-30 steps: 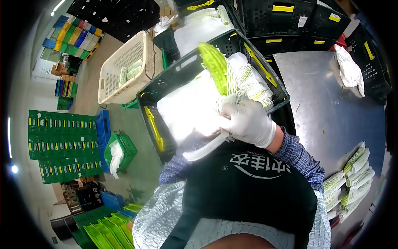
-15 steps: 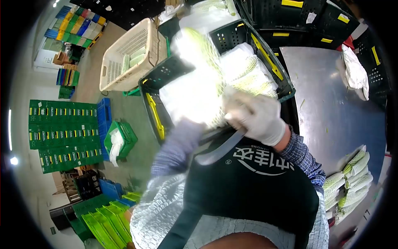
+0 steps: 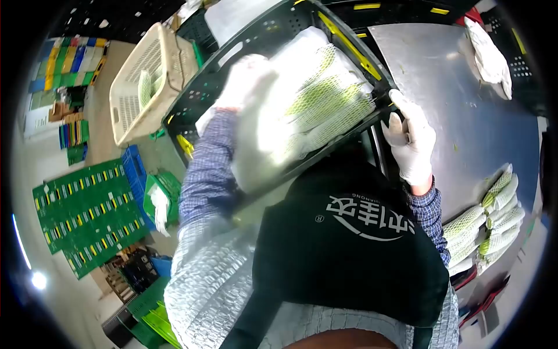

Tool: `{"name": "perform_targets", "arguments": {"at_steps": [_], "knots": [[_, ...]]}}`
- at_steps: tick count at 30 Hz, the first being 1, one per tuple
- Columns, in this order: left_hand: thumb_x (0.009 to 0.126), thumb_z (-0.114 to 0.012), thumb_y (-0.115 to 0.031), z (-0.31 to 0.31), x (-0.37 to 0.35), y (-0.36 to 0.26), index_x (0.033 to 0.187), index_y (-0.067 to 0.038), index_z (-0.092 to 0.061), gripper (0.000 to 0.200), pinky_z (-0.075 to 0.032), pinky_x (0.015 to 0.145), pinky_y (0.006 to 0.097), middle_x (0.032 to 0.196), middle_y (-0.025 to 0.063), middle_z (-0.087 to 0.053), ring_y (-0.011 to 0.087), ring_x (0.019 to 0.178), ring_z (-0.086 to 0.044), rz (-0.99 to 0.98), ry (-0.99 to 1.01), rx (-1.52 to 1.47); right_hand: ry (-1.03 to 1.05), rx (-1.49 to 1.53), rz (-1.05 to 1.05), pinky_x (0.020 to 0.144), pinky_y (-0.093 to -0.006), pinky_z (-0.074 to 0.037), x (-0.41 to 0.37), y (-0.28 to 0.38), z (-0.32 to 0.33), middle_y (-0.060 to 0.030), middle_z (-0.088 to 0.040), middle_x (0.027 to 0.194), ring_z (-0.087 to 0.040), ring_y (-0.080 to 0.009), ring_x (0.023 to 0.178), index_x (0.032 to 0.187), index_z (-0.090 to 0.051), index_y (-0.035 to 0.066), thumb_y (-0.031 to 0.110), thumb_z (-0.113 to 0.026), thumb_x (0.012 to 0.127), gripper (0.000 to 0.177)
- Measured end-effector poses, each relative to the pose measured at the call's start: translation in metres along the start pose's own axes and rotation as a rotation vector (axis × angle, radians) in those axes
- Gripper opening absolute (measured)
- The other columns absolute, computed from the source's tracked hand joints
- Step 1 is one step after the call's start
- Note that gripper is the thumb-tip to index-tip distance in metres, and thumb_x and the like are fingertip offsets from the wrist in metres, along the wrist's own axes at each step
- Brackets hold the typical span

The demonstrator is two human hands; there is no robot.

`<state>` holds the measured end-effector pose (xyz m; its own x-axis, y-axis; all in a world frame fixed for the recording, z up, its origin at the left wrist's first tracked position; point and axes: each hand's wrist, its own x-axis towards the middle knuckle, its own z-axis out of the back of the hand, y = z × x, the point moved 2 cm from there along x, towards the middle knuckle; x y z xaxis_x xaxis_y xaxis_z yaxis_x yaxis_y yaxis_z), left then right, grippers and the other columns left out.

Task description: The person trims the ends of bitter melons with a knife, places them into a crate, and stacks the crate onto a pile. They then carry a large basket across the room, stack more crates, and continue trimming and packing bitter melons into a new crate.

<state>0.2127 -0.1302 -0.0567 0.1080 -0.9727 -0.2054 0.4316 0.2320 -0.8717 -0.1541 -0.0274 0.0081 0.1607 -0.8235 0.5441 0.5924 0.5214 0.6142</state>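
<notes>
A dark crate (image 3: pixel 212 87) with yellow handles sits tilted before me. Long pale-green vegetables (image 3: pixel 328 102) in white net sleeves lie side by side in it, beside white sheeting that glares strongly. My left hand (image 3: pixel 247 78), in a white glove, reaches into the crate near its back-left wall. It is blurred and bleached by the light, so I cannot tell what its fingers do. At the crate's right corner is my right hand (image 3: pixel 412 136), also white-gloved, its thumb and fingers apart and nothing held; the fingertips are right at the rim.
A metal table (image 3: pixel 447 104) stands at the right, with more sleeved vegetables (image 3: pixel 488 227) near its front and a white cloth or bag (image 3: pixel 488 55) farther back. A cream basket (image 3: pixel 136 93) is left of the crate. Green crates (image 3: pixel 93 215) are stacked beyond on the left.
The sleeved vegetable upright over the crate has gone from there. My left hand has moved to the back left, my right hand rightward to the corner; the curved grey strip by it is out of sight.
</notes>
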Motion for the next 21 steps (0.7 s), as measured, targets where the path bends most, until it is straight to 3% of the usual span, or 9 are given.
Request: {"name": "perform_targets", "arguments": {"at_steps": [3,5,10,13,15,16,17,19,21], "knots": [[0.077,-0.077,-0.036,-0.093,0.009,-0.019,0.114,-0.002,-0.067,0.051,-0.049,0.094,0.0342,0.112,0.0152,-0.067,0.0277,0.104,-0.064,-0.012,0.108,0.672,0.062,-0.095,-0.148,0.082,-0.0267,-0.053,-0.006,0.000,0.011,-0.0151,-0.069,0.113,-0.069,-0.0206,0.097,0.118,-0.064,0.002,-0.008,-0.064,0.083,0.036],[0.074,-0.079,-0.036,-0.123,0.028,0.014,0.120,-0.003,-0.064,0.059,-0.046,0.098,0.0355,0.118,0.0164,-0.065,0.0280,0.110,-0.060,-0.111,0.070,0.542,-0.001,-0.115,-0.165,0.096,-0.0397,-0.051,-0.016,-0.010,0.013,-0.0142,-0.071,0.110,-0.067,-0.0293,0.107,0.115,-0.068,0.006,0.000,-0.068,0.084,0.032],[0.069,-0.084,-0.035,-0.120,0.059,0.047,0.131,-0.004,-0.058,0.075,-0.041,0.106,0.0340,0.126,0.0167,-0.063,0.0282,0.120,-0.056,-0.148,0.217,0.578,-0.015,-0.142,-0.268,0.091,-0.0382,-0.053,-0.038,-0.015,0.016,-0.0132,-0.071,0.107,-0.068,-0.0289,0.101,0.110,-0.068,0.005,0.000,-0.069,0.083,0.027],[0.069,-0.084,-0.021,-0.096,0.053,0.045,0.133,-0.002,-0.056,0.073,-0.045,0.103,0.0322,0.126,0.0141,-0.065,0.0244,0.116,-0.060,-0.004,0.212,0.170,-0.030,-0.134,-0.254,0.090,-0.0375,-0.053,-0.034,-0.011,0.022,-0.0129,-0.071,0.107,-0.068,-0.0285,0.100,0.111,-0.068,0.005,-0.001,-0.069,0.083,0.028],[0.069,-0.083,-0.008,-0.076,0.045,0.034,0.134,0.000,-0.056,0.071,-0.049,0.097,0.0307,0.124,0.0111,-0.066,0.0186,0.111,-0.063,-0.027,0.299,-0.346,-0.022,-0.144,-0.278,0.089,-0.0367,-0.053,-0.028,-0.010,0.024,-0.0129,-0.071,0.107,-0.068,-0.0278,0.099,0.111,-0.068,0.005,-0.003,-0.069,0.082,0.030],[0.069,-0.082,-0.003,-0.060,0.042,0.030,0.134,0.001,-0.055,0.070,-0.051,0.094,0.0302,0.122,0.0089,-0.066,0.0151,0.105,-0.064,-0.056,0.299,-0.288,-0.031,-0.091,-0.359,0.089,-0.0346,-0.053,-0.026,-0.010,0.023,-0.0135,-0.071,0.108,-0.068,-0.0265,0.099,0.112,-0.068,0.006,-0.004,-0.068,0.083,0.031],[0.067,-0.083,-0.004,-0.043,0.028,0.009,0.135,0.000,-0.054,0.075,-0.050,0.095,0.0301,0.124,0.0075,-0.065,0.0151,0.108,-0.063,-0.093,0.363,-0.413,-0.038,0.002,-0.316,0.087,-0.0271,-0.051,-0.021,-0.014,0.017,-0.0097,-0.070,0.109,-0.066,-0.0165,0.096,0.118,-0.066,0.005,-0.007,-0.062,0.086,0.035],[0.065,-0.084,-0.003,-0.019,-0.006,-0.035,0.138,0.000,-0.051,0.079,-0.051,0.095,0.0305,0.126,0.0063,-0.063,0.0151,0.111,-0.061,-0.123,0.399,-0.552,-0.008,0.181,-0.451,0.090,-0.0259,-0.049,-0.008,-0.010,0.005,-0.0099,-0.070,0.113,-0.065,-0.0140,0.101,0.119,-0.065,0.001,-0.007,-0.057,0.089,0.032],[0.065,-0.081,0.001,-0.001,-0.028,-0.043,0.140,-0.001,-0.049,0.082,-0.049,0.100,0.0324,0.131,0.0099,-0.060,0.0202,0.116,-0.060,-0.116,0.374,-0.672,0.026,0.341,-0.329,0.092,-0.0270,-0.049,0.008,-0.006,-0.011,-0.0125,-0.070,0.114,-0.065,-0.0159,0.104,0.118,-0.064,-0.002,-0.007,-0.058,0.090,0.029]]}}
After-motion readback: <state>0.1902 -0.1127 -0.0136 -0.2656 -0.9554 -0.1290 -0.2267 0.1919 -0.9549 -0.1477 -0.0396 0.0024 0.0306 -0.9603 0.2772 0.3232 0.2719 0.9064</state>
